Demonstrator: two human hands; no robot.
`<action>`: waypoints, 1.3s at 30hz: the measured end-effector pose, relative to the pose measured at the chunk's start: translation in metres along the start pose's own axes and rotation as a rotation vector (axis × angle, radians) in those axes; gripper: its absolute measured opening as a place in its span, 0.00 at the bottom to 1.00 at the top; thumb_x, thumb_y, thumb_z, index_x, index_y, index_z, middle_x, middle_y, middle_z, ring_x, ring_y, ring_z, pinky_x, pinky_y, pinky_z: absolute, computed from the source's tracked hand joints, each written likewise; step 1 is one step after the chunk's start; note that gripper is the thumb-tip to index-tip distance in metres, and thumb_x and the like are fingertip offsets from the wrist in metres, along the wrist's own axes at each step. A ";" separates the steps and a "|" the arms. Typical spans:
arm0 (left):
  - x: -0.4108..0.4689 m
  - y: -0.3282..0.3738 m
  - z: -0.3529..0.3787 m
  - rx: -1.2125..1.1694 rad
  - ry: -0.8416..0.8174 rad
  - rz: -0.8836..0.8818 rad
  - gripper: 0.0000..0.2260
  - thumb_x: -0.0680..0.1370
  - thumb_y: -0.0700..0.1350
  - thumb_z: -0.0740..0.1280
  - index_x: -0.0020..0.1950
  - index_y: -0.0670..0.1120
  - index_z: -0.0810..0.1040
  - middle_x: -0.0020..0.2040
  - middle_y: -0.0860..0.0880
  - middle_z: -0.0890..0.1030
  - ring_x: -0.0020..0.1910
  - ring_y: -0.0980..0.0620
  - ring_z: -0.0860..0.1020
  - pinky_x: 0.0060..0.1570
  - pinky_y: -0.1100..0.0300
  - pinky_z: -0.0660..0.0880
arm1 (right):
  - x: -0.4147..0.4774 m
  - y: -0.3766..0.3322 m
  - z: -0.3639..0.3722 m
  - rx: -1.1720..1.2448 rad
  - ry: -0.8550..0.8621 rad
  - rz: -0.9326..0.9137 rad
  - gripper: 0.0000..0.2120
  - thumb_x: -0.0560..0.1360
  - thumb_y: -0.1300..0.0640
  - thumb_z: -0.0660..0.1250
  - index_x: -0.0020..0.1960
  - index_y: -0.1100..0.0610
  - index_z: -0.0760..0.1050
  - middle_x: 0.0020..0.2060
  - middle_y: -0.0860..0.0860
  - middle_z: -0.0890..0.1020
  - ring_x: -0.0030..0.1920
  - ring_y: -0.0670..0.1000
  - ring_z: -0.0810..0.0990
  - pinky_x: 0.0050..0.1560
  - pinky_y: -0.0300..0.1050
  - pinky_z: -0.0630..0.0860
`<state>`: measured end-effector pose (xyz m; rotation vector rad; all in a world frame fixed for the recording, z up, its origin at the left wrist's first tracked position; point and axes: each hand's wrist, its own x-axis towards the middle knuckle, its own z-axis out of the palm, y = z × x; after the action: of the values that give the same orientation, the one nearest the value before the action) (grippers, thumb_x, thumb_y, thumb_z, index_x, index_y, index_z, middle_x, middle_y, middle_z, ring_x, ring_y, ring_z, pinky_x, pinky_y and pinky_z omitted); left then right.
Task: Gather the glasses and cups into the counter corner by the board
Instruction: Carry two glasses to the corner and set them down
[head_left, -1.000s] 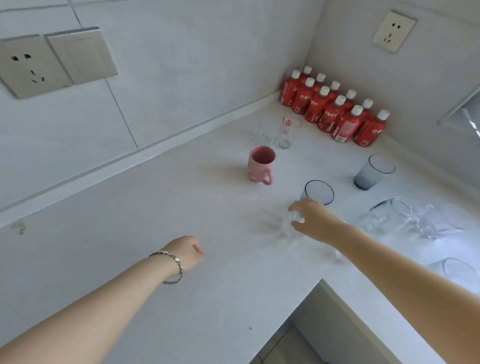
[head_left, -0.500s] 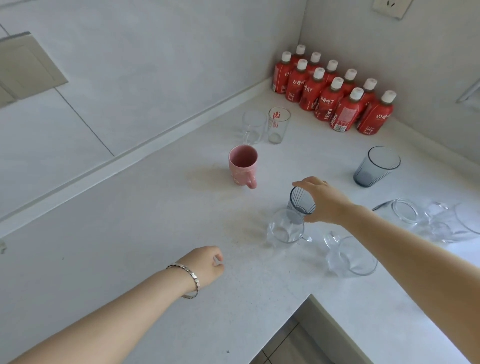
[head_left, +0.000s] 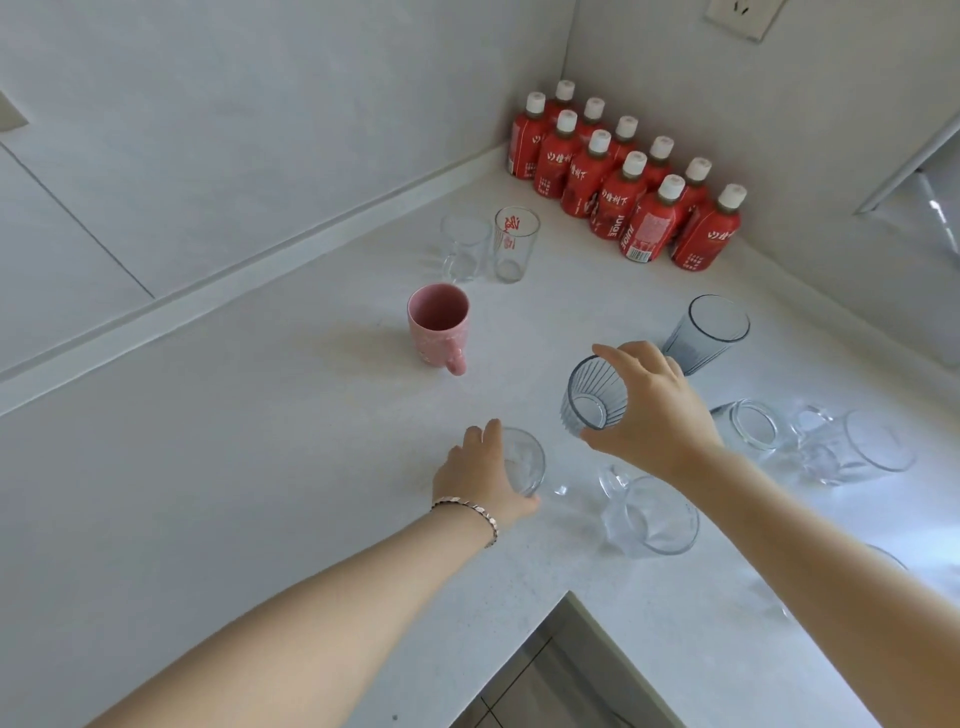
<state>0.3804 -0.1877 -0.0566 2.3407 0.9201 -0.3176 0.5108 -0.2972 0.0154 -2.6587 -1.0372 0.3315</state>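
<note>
- Head view: a white L-shaped tabletop (head_left: 260, 467) meets pale walls (head_left: 260, 130) in a corner, where red bottles (head_left: 618, 192) stand in rows.
- The right hand (head_left: 660, 410) grips a tilted ribbed glass (head_left: 592, 400), near a grey glass (head_left: 709, 332).
- The left hand (head_left: 478, 478) curls round a clear cup (head_left: 524, 460) on the tabletop.
- A pink mug (head_left: 439, 325) stands mid-tabletop, and two clear glasses (head_left: 514, 244) stand near the bottles.
- Clear mugs (head_left: 649, 514) sit to the right.

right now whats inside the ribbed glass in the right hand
Nothing shows inside the ribbed glass: its bare bottom is visible through the mouth. The right hand grips its outer wall, covering part of it.
</note>
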 end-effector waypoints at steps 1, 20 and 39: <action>-0.006 -0.011 -0.003 -0.041 0.008 0.012 0.36 0.66 0.57 0.72 0.68 0.49 0.60 0.63 0.47 0.69 0.58 0.44 0.75 0.53 0.52 0.75 | -0.002 -0.006 0.000 -0.001 -0.014 -0.010 0.40 0.65 0.52 0.75 0.73 0.48 0.61 0.67 0.48 0.67 0.67 0.53 0.65 0.60 0.46 0.71; -0.300 -0.408 -0.157 -0.276 0.423 -0.525 0.41 0.56 0.54 0.71 0.67 0.51 0.64 0.55 0.55 0.65 0.51 0.52 0.72 0.51 0.61 0.70 | -0.101 -0.402 0.136 -0.070 -0.417 -0.724 0.41 0.66 0.49 0.73 0.74 0.45 0.57 0.67 0.45 0.64 0.67 0.50 0.64 0.59 0.44 0.73; -0.410 -0.761 -0.276 0.133 0.258 -0.536 0.39 0.66 0.47 0.75 0.72 0.47 0.59 0.67 0.44 0.65 0.66 0.42 0.68 0.62 0.48 0.73 | -0.242 -0.733 0.274 -0.058 -0.482 -0.789 0.41 0.65 0.48 0.74 0.73 0.46 0.59 0.67 0.46 0.66 0.67 0.49 0.66 0.62 0.44 0.72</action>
<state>-0.4378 0.2021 -0.0036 2.2497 1.7020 -0.2978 -0.2051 0.1000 0.0261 -2.0092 -2.1366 0.7726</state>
